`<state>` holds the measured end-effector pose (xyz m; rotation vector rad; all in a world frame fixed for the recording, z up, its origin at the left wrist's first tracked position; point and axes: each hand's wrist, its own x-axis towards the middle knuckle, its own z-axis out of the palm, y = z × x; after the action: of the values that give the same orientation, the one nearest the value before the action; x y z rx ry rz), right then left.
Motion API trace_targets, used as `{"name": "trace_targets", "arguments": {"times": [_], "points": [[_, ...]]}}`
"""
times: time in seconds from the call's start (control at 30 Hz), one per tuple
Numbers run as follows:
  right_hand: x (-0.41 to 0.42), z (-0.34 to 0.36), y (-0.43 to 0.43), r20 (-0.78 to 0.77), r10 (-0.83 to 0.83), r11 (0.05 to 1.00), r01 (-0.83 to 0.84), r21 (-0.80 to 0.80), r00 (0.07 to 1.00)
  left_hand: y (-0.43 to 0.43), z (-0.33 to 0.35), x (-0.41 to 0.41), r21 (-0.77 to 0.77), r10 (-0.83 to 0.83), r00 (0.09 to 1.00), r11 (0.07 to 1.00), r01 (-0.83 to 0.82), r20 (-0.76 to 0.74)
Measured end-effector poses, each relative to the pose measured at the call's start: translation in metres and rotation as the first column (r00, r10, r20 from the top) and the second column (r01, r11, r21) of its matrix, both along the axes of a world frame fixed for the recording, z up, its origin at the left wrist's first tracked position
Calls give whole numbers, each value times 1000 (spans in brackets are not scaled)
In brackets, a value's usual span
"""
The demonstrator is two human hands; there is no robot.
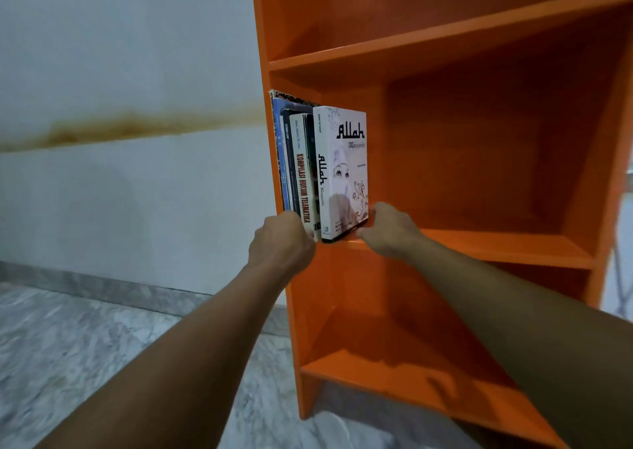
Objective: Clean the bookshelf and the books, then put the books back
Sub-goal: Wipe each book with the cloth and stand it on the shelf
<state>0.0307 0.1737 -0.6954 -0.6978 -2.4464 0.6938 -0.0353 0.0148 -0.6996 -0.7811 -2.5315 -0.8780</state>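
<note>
An orange bookshelf [445,47] fills the right half of the view. Several books [301,167] stand upright at the left end of its middle shelf [496,243]. The rightmost one is a white book [346,174] with black lettering on its cover. My left hand [279,243] is curled at the bottom front of the book spines, its fingers hidden behind the knuckles. My right hand [387,229] rests on the shelf board and its fingers touch the lower right edge of the white book.
The shelves above and below the books, such as the bottom shelf [411,376], hold nothing. A pale wall [120,71] with a brown stain stands to the left. The floor [85,363] is grey marble tile.
</note>
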Motion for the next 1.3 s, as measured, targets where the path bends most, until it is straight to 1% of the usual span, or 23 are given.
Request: {"name": "trace_targets", "arguments": {"times": [0.1,0.17,0.23,0.3,0.4,0.47,0.53,0.6,0.67,0.77,0.87,0.93,1.0,1.03,1.07,1.1,1.2,1.27,1.3], "points": [[33,-1,-12,57,-126,985,118,124,990,-15,-7,10,-71,-72,997,995,71,-10],[56,-9,-22,89,-209,967,192,169,974,-20,-16,20,-137,-118,993,984,116,-9],[83,-25,-34,186,-238,961,203,188,953,-21,-31,37,-193,-201,979,960,203,27],[110,-46,-44,271,-249,961,203,186,930,-17,-48,58,-220,-271,956,931,290,114],[151,-70,-47,325,-289,952,234,198,901,-1,-69,89,-185,-341,908,903,389,244],[174,-76,-44,380,-309,946,241,217,872,13,-80,107,-203,-378,891,880,430,250],[194,-81,-44,470,-316,945,229,235,824,20,-87,129,-230,-399,878,858,459,262],[209,-95,-39,558,-290,955,200,218,778,25,-96,148,-249,-411,863,839,484,293],[215,-117,-35,614,-266,963,170,211,743,29,-108,160,-269,-402,863,833,484,306],[225,-172,-33,703,-167,986,137,99,691,40,-151,172,-351,-395,860,794,497,323],[234,-239,-35,757,-67,995,97,5,651,45,-214,170,-403,-341,836,756,515,430],[241,-285,-45,788,-4,993,96,-69,616,41,-251,167,-399,-310,809,746,533,500],[248,-324,-60,848,41,984,126,-126,528,37,-283,162,-419,-255,807,749,513,532],[252,-339,-66,876,48,982,139,-130,480,35,-297,162,-429,-229,805,750,505,548],[255,-352,-70,888,53,981,145,-133,456,34,-311,164,-447,-195,801,744,496,565],[257,-362,-71,883,49,976,164,-141,467,33,-324,168,-462,-161,791,737,494,590],[255,-377,-59,793,21,943,253,-218,609,34,-360,176,-449,-90,730,735,507,677],[252,-383,-50,703,-34,898,331,-291,711,35,-376,179,-419,-60,701,764,491,711],[252,-385,-47,652,-83,874,369,-315,753,36,-381,178,-406,-38,701,793,455,712]]}}
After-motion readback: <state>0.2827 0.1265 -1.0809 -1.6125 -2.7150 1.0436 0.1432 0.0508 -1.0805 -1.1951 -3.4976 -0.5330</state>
